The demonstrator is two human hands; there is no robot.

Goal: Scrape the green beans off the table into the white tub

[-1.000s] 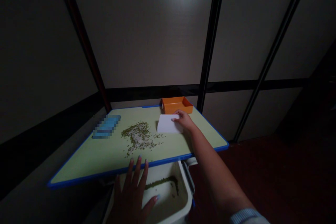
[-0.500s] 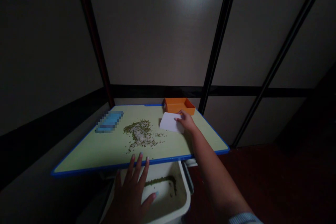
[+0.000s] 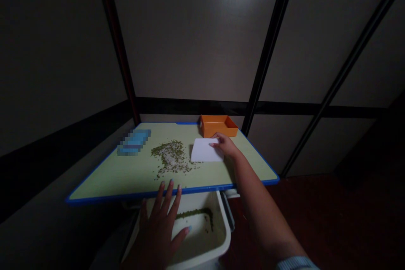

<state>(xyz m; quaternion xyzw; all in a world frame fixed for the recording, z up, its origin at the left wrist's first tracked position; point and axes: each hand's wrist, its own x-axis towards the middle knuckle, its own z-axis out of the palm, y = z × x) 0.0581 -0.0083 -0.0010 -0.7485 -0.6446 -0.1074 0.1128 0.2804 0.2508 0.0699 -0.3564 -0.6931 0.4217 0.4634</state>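
Observation:
Between its thumb and fingers, my right hand (image 3: 224, 145) pinches a white card (image 3: 203, 151), which is tilted with its lower edge at the tabletop. Left of the card lies a loose spread of small green grains mixed with white ones (image 3: 171, 158). My left hand (image 3: 161, 223) is open with fingers spread, its fingertips at the near blue edge of the table (image 3: 120, 181). Beneath that hand sits a white plastic bin (image 3: 226, 240), partly hidden by it, with a line of green grains along its inside bottom.
An orange open tray (image 3: 218, 126) stands at the table's far right corner. On the left side lies a blurred-out blue flat object (image 3: 134, 141). Dark-framed wall panels (image 3: 190, 42) rise right behind the table, and dark red floor (image 3: 316, 206) shows to the right.
The white card has shifted slightly nearer and turned, its lower edge now by the right end of the scattered grains. My left hand stays spread. The whole view has shifted a little.

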